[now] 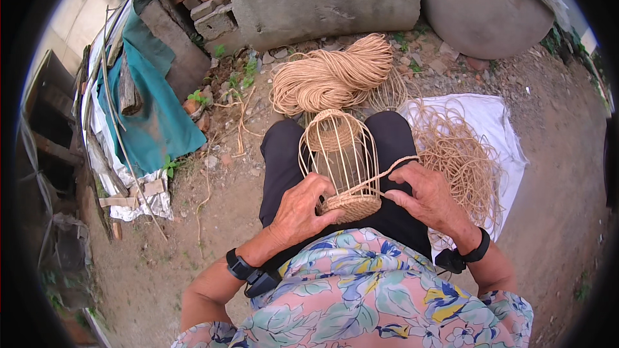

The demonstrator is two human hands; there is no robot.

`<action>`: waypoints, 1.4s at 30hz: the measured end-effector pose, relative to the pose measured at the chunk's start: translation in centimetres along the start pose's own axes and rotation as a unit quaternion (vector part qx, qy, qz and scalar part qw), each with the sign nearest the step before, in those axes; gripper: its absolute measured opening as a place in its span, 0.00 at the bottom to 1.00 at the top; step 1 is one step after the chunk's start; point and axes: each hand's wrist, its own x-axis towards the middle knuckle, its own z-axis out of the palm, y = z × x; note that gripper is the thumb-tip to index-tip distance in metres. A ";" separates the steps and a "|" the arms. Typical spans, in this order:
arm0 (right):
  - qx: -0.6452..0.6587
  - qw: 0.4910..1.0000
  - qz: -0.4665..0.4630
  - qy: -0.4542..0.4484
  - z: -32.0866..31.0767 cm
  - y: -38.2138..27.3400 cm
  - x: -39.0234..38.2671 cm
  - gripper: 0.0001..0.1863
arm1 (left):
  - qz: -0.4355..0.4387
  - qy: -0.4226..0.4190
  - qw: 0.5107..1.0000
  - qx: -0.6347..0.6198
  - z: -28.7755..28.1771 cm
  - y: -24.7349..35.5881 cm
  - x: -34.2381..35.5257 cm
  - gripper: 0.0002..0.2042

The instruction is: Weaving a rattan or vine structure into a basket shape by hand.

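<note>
A woven frame [350, 207] of pale upright ribs, with coiled cord bands at both ends, lies across my dark-trousered lap. My left hand [302, 203] grips its near, lower-left end, some fingers hidden behind the ribs. On the right, my right hand [422, 190] has its fingers curled on a strand of tan cord [400, 161] that runs to the frame's lower band, with the thumb reaching toward the weave. Beyond my knees lies a thick hank of tan cord [332, 71]. A tangled heap of cord [454, 167] rests on a white sack [496, 122] to my right.
Concrete slabs [325, 3] and stacked bricks [213, 23] line the back, with a round grey slab [483, 13] at right. To the left lie a teal sheet [164, 125], sticks, wood and plastic. The ground [161, 264] is dirt with stones and small weeds.
</note>
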 end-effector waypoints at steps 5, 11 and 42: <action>-0.096 0.994 0.024 -0.039 2.0 0.1 -1.3 0.13 | 0.122 0.035 0.975 0.184 -1.0 2.8 1.9 0.20; -0.042 0.994 0.048 -0.088 2.3 -0.2 -0.1 0.10 | 0.107 -0.106 0.964 0.217 -0.6 2.5 4.1 0.18; 0.556 0.793 0.246 0.026 4.8 1.8 0.9 0.16 | 0.017 0.109 0.993 0.045 0.1 -1.2 1.0 0.19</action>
